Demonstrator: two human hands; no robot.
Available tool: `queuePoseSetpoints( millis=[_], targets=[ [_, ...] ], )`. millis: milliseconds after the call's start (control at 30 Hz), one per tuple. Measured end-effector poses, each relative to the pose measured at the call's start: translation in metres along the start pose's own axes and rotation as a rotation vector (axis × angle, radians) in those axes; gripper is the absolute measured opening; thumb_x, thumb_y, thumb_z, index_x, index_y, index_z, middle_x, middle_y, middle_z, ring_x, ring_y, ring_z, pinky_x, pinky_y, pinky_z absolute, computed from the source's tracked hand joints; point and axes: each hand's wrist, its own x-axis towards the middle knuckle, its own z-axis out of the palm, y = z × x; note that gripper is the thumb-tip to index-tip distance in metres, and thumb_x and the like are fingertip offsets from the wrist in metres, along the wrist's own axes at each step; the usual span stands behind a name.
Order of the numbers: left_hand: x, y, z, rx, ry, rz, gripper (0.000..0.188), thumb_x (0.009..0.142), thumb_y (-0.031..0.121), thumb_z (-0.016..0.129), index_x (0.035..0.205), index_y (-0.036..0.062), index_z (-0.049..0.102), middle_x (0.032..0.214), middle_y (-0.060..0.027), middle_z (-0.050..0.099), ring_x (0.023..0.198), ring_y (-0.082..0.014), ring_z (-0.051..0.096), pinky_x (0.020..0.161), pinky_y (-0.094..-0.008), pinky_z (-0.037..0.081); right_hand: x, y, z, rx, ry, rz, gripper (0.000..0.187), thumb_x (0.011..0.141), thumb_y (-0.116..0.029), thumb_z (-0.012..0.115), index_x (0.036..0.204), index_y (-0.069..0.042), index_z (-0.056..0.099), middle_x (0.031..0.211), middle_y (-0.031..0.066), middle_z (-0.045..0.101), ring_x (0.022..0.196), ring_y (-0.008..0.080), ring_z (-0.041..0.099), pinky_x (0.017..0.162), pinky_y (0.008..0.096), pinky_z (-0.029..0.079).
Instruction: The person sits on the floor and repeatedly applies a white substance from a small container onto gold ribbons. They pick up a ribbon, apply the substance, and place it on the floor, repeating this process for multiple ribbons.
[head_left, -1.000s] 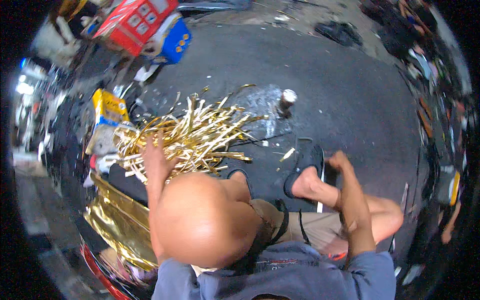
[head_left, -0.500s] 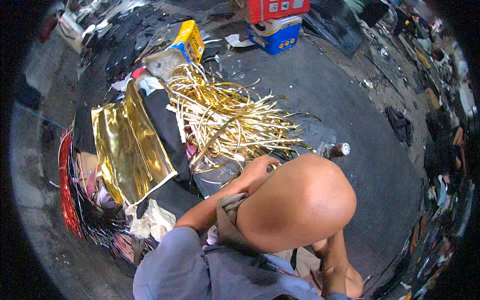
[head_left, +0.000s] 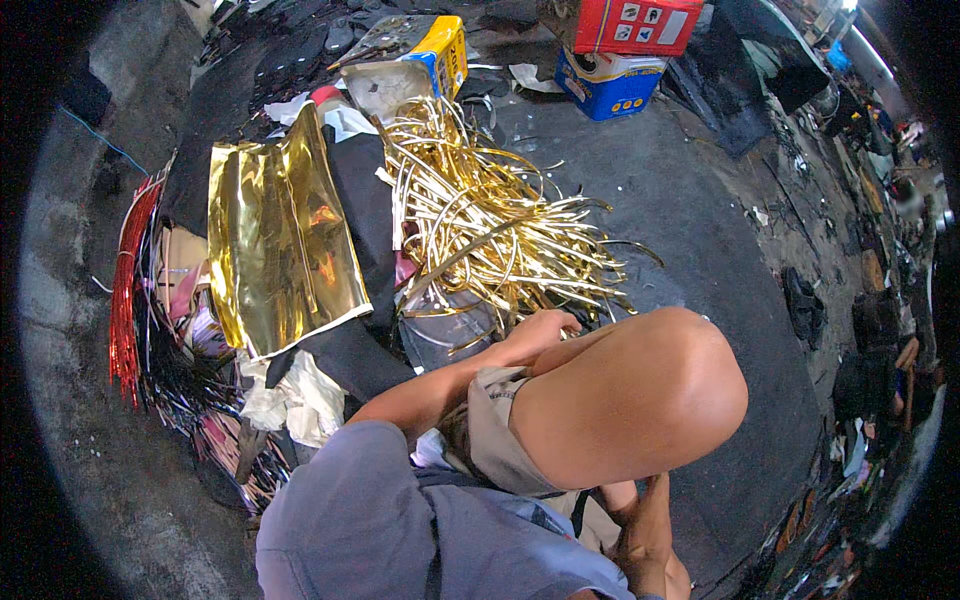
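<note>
My left hand (head_left: 543,333) is at the near edge of a loose heap of shiny gold strips (head_left: 490,215), just beyond my raised knee. Its fingers look curled, and the leg hides part of them, so whatever they grip does not show. Below the knee, my right hand (head_left: 645,515) is mostly covered by the leg, with its fingers out of sight. A creased sheet of gold foil (head_left: 285,240) with a pale edge lies left of the heap, partly over dark cloth (head_left: 365,215). A grey, rounded object (head_left: 445,335) shows beneath the strips.
Bundled red strips (head_left: 127,300) and dark strips (head_left: 180,385) lie at the far left, near crumpled white material (head_left: 305,400). Beyond the heap stand a yellow-and-blue box (head_left: 450,58) and a blue box (head_left: 610,90) under a red box (head_left: 640,28). Mixed scraps (head_left: 860,440) line the right side.
The view has shifted, so the boxes and gold heap appear farther right and higher. My left hand stays beside the strips, with less of its fingers showing behind the knee.
</note>
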Motion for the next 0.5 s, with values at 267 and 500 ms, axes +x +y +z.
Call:
queuePoseSetpoints(
  millis=[267, 500],
  targets=[
    [0.032, 0.008, 0.012, -0.247, -0.003, 0.244, 0.045, 0.084, 0.024, 0.080, 0.123, 0.0051, 0.071, 0.114, -0.0151, 0.074, 0.105, -0.0262, 0.072, 0.094, -0.0400, 0.055, -0.036, -0.090, -0.012, 0.063, -0.070, -0.210, 0.031, 0.082, -0.009, 0.076, 0.108, -0.004, 0.061, 0.093, 0.0064, 0.068, 0.082, 0.0186, 0.062, 0.073, 0.0338, 0.052],
    [0.064, 0.103, -0.004, -0.186, -0.147, 0.669, 0.044, 0.085, 0.026, 0.080, 0.124, 0.0088, 0.070, 0.113, -0.0121, 0.073, 0.104, -0.0249, 0.071, 0.091, -0.0373, 0.055, -0.088, -0.267, -0.036, 0.113, -0.176, -0.564, 0.033, 0.081, -0.009, 0.078, 0.109, -0.005, 0.061, 0.093, 0.0056, 0.068, 0.082, 0.0183, 0.062, 0.074, 0.0332, 0.052]
  ],
)
